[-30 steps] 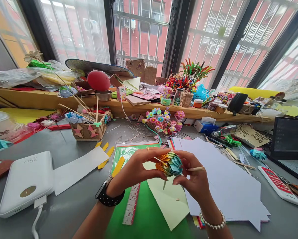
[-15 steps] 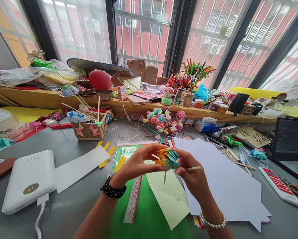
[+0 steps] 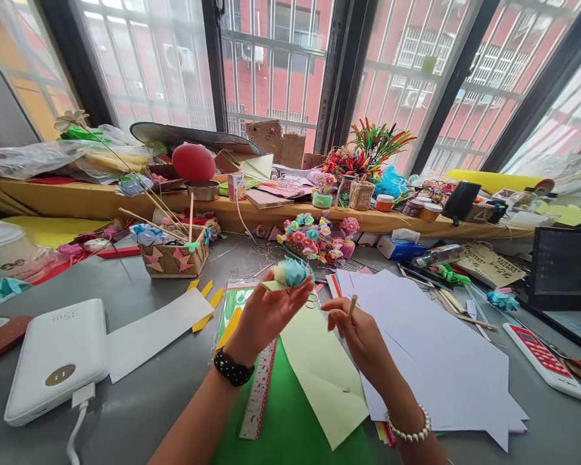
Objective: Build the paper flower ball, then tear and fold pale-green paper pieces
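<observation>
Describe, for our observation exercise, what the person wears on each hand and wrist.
The left hand is gloveless, with a black wristband dotted in white. The right hand, also gloveless, has a bracelet of silvery beads. No sleeves are in view.

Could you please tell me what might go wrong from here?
The paper flower sits high in the left hand, so it could tip or drop if the grip is loose. The stick in the right hand might bend or tear the folded paper if brought too close. The pale green sheet below the hands looks loose, so a low wrist could nudge or crease it.
</observation>
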A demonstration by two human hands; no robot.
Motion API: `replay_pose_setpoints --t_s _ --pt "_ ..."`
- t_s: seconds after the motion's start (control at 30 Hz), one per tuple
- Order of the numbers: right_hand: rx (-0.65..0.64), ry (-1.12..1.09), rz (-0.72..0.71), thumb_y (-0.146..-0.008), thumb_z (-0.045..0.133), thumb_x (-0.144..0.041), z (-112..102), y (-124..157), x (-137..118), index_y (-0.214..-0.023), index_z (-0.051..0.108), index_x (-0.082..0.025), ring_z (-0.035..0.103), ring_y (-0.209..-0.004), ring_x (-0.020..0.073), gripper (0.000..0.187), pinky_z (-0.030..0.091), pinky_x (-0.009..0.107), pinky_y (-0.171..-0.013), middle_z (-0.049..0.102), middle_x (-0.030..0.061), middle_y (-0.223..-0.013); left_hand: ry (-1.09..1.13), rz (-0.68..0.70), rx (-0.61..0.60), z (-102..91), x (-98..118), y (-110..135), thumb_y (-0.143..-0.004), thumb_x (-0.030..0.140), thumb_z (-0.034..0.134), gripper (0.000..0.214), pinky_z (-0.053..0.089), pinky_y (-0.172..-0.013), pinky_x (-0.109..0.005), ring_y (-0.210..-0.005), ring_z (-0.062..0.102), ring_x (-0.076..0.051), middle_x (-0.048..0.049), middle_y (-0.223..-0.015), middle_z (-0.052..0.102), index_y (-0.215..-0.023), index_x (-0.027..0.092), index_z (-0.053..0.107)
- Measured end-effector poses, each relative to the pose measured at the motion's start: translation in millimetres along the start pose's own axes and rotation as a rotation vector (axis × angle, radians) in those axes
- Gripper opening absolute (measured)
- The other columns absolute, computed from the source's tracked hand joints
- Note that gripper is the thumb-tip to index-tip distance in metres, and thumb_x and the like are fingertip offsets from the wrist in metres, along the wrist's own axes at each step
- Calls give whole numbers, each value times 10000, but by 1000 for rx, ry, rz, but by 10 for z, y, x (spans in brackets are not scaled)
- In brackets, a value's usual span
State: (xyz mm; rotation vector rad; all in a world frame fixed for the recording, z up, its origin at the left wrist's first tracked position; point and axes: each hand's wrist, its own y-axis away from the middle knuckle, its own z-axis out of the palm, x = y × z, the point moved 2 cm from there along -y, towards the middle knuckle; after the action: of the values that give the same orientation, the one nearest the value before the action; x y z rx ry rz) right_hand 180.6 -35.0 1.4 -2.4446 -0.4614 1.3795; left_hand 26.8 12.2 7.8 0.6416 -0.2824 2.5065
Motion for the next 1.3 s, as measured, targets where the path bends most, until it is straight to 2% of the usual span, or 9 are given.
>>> replay_pose_setpoints --t_s 0.1,0.2,0.3,0.47,0.63,0.77,0.9,1.1,1.3 --pt "118 -26 -48 -841 261 -486 -3 17 -3 -936 512 -182 443 -548 127 405 367 232 -512 445 -11 -615 110 -2 54 26 4 -20 -826 375 361 416 451 -796 -193 -894 590 -154 -138 -945 621 -986 32 534" --pt "187 -109 -122 -850 190 -491 -31 40 -37 -962 515 -181 441 -594 136 463 371 243 -536 425 0 -647 151 38 110 26 6 -13 -833 316 352 330 470 -767 -198 -813 611 -141 -112 -881 630 -933 69 544" --pt "165 -80 -109 -864 279 -399 -56 48 -53 -878 564 -182 435 -569 125 359 359 242 -546 422 -12 -600 116 3 76 22 -15 13 -799 290 402 261 460 -811 -269 -869 600 -183 -111 -889 628 -884 98 558" --pt "123 -145 -69 -857 354 -327 -54 69 -25 -1004 458 -197 393 -461 101 222 332 225 -488 480 -49 -528 -53 -9 17 20 -38 67 -765 248 466 239 451 -808 -275 -880 602 -188 -91 -906 638 -943 119 559" --pt "118 -159 -128 -869 317 -301 -61 71 -69 -782 531 -194 434 -524 115 255 350 237 -494 519 8 -626 -192 0 -60 27 -46 75 -736 310 527 260 463 -717 -232 -828 609 -171 -56 -886 648 -937 153 581" --pt "155 -74 -217 -828 420 -243 -105 60 -138 -869 602 -209 504 -644 140 189 397 256 -565 544 30 -728 -241 -10 -29 38 -55 68 -759 337 498 228 460 -662 -234 -809 591 -164 -59 -861 644 -875 165 593" --pt "91 -123 -148 -815 454 -213 -84 64 -119 -1005 544 -235 522 -571 123 212 415 235 -524 564 -14 -628 -282 2 73 42 -65 72 -755 320 510 173 466 -641 -271 -773 572 -171 -41 -789 613 -793 169 587" --pt "67 -100 -202 -796 481 -236 -58 34 -136 -797 599 -193 543 -665 143 126 433 248 -553 582 34 -748 -371 -36 78 54 -88 79 -751 306 536 162 458 -616 -266 -639 526 -128 -15 -672 554 -722 155 586" --pt "83 -55 -137 -771 524 -313 -83 20 -123 -684 597 -180 491 -548 123 175 391 235 -478 553 12 -607 -485 -46 68 29 -86 91 -757 287 532 169 462 -624 -279 -702 531 -149 -39 -756 581 -790 151 627"
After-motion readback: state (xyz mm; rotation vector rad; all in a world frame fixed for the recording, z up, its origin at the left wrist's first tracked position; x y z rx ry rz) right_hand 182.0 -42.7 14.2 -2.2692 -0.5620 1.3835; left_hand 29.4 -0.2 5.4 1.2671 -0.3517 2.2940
